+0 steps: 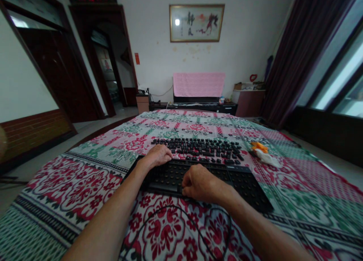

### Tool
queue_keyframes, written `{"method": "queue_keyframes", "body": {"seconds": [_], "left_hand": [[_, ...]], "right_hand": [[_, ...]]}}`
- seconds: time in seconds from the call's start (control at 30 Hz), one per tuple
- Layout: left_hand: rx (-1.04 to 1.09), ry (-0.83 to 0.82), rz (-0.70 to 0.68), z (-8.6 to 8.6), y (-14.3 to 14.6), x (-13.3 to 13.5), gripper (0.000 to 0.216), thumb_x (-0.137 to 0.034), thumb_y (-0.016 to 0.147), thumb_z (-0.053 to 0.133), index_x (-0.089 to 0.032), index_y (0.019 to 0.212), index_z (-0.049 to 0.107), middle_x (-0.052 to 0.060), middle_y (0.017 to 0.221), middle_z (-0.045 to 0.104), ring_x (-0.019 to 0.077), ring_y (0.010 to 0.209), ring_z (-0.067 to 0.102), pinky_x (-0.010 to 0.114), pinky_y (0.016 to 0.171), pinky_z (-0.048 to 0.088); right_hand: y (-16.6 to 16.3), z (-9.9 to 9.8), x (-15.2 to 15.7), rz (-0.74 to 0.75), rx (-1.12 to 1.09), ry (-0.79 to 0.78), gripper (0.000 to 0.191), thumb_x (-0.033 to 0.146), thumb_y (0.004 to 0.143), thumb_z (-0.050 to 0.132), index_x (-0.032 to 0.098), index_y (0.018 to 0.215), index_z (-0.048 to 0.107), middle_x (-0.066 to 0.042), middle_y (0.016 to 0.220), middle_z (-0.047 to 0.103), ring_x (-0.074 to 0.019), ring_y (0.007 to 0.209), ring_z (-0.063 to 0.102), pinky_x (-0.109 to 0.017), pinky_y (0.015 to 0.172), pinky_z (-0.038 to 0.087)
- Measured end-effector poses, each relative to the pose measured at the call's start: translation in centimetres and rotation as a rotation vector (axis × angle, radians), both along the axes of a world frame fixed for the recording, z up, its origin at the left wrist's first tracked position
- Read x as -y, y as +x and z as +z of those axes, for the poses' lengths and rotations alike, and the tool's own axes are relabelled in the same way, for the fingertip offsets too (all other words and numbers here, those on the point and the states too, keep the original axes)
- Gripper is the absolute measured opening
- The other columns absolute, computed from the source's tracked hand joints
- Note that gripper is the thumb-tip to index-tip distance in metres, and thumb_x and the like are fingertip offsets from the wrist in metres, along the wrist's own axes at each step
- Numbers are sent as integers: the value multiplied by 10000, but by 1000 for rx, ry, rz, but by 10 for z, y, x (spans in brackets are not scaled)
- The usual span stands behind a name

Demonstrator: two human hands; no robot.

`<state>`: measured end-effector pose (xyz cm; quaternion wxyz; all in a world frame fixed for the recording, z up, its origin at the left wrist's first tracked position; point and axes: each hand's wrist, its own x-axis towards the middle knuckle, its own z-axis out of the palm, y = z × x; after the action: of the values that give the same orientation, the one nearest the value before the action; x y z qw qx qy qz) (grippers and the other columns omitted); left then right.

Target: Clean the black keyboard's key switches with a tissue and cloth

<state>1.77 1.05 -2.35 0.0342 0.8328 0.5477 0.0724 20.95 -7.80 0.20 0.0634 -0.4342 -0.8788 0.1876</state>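
Note:
A black keyboard base lies on the table in front of me, most of its keycaps off and rows of small round key seats showing. My left hand rests on its far left edge, fingers bent down over the rim. Near the front edge, my right hand is curled closed over the base, its fingertips low by the bottom row. Whatever those fingers may hold is hidden. Loose black keycaps stand in rough rows just beyond the base. A thin black cable loops across the cloth on the near side.
A red, green and white patterned cloth covers the table. To the right of the keycaps lie an orange cloth and a white crumpled cloth. Past the table is a low cabinet with a pink towel draped over a screen.

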Motion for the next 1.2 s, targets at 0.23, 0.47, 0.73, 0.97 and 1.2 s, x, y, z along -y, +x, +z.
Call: {"method": "queue_keyframes", "body": {"seconds": [0.23,0.47,0.73,0.97,1.2], "left_hand": [[5,0,1,-1,-1,-1,250,-253,680,479,-267,844,667,-23,839,668,131,787,576,201,701,389],[4,-8,-14,3,0,1,250,-230,670,487,-265,837,669,-12,825,668,131,774,572,194,675,381],[46,-94,-107,7,1,4,243,-199,668,479,-252,802,675,-30,746,666,106,716,569,159,642,372],[22,-57,-115,6,2,5,252,-212,686,470,-263,826,673,-22,761,668,120,732,571,179,656,375],[-5,-43,-107,5,1,4,261,-209,683,477,-288,844,666,-28,804,667,124,736,565,188,665,378]], "right_hand": [[-1,2,0,10,8,-28,174,182,594,465,137,516,614,11,440,473,-64,412,367,-178,393,242],[23,7,-27,21,-85,48,232,217,652,453,123,561,645,24,458,493,-61,428,376,-170,419,265],[56,9,-74,-329,-65,191,228,212,658,481,196,750,689,0,680,656,-131,647,558,-187,569,375],[16,-6,-87,-269,25,179,240,206,633,521,233,799,691,-20,770,674,-147,740,591,-196,655,401],[-1,-11,-98,-321,89,150,201,253,592,592,199,756,694,-61,753,668,-158,742,590,-197,634,413]]}}
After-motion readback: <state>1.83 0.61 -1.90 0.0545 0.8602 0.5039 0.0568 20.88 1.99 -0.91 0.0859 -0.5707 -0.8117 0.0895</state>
